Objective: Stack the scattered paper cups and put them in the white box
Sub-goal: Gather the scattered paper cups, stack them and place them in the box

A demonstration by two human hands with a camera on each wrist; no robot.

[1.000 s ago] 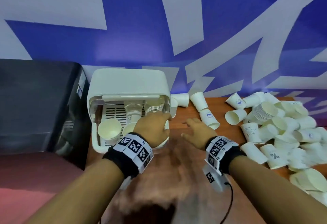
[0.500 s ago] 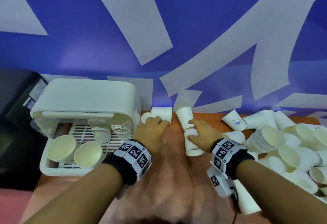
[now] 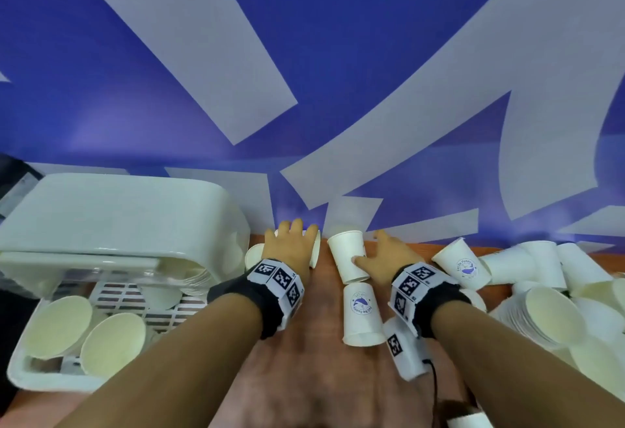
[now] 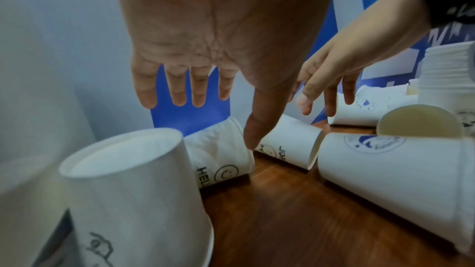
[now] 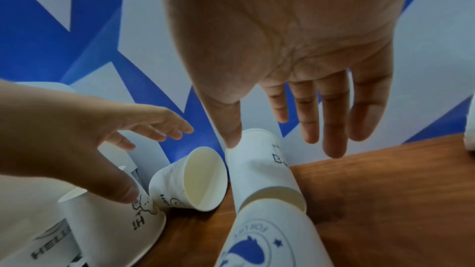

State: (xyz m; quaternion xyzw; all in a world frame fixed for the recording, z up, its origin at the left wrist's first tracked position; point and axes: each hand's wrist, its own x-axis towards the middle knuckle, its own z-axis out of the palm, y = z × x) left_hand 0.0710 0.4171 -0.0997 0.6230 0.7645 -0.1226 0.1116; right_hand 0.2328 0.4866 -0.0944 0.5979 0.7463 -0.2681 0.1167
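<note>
Both hands reach to the back of the wooden table by the wall. My left hand (image 3: pixel 293 236) is open, fingers spread over a cup lying on its side with a smiley print (image 4: pixel 218 155); an upside-down cup (image 4: pixel 136 190) stands just before it. My right hand (image 3: pixel 368 248) is open too, its thumb touching a plain white cup (image 3: pixel 346 258) lying on its side (image 5: pixel 257 168). A cup with a blue dolphin logo (image 3: pixel 360 312) lies just in front of that one. The white box (image 3: pixel 101 224) stands at the left, lid raised, with several cups in it.
A big heap of loose paper cups (image 3: pixel 558 292) and a nested stack (image 3: pixel 527 316) fills the table's right side. The blue and white wall (image 3: pixel 304 89) rises right behind the cups. A dark object (image 3: pixel 13 174) stands left of the box.
Both hands have reached farther back to the wall. The left hand left the box front for the cups beside it. The right hand came onto the lying cup.
</note>
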